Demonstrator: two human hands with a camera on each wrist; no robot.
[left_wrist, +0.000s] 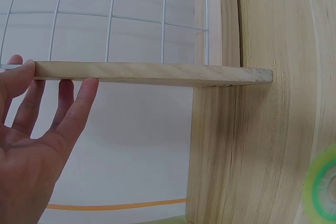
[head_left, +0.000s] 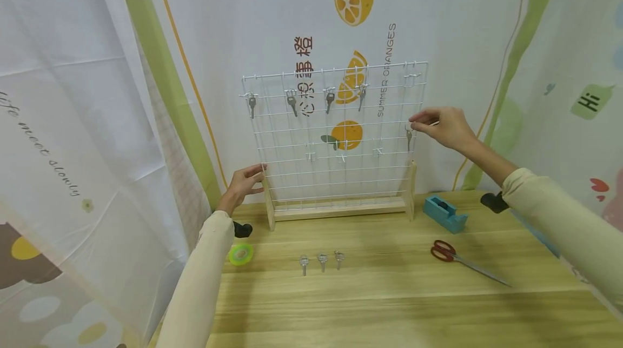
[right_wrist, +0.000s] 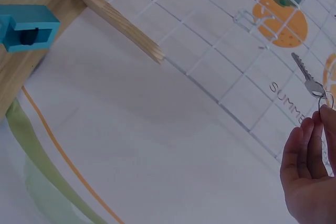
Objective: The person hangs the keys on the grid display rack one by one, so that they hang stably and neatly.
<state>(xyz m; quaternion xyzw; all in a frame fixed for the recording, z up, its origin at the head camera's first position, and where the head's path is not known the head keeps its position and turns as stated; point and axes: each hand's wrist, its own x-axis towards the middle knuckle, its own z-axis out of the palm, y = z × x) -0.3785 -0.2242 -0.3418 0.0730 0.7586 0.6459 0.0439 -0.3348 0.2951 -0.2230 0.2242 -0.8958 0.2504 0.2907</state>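
A white wire grid rack [head_left: 302, 121] stands upright between two wooden side posts. My left hand [head_left: 245, 185] holds its left edge at the top of the left post [left_wrist: 147, 71], thumb and one finger about the end, other fingertips against the post's outer side. At the right edge, my right hand [head_left: 445, 124] pinches the ring of a key [right_wrist: 310, 80]; the key hangs below the fingertips, in front of the grid. Along the upper row hang several keys [head_left: 330, 100]. Bare white hooks [head_left: 342, 158] sit lower on the grid, and another hook [head_left: 412, 76] is at upper right.
Three loose keys [head_left: 322, 261] lie on the wooden table [head_left: 379, 310]. To the right are a teal tape dispenser [head_left: 445, 215] and red-handled scissors [head_left: 444, 251]. A green tape roll [head_left: 240, 254] lies at left. A fruit-printed curtain [head_left: 214, 24] hangs behind.
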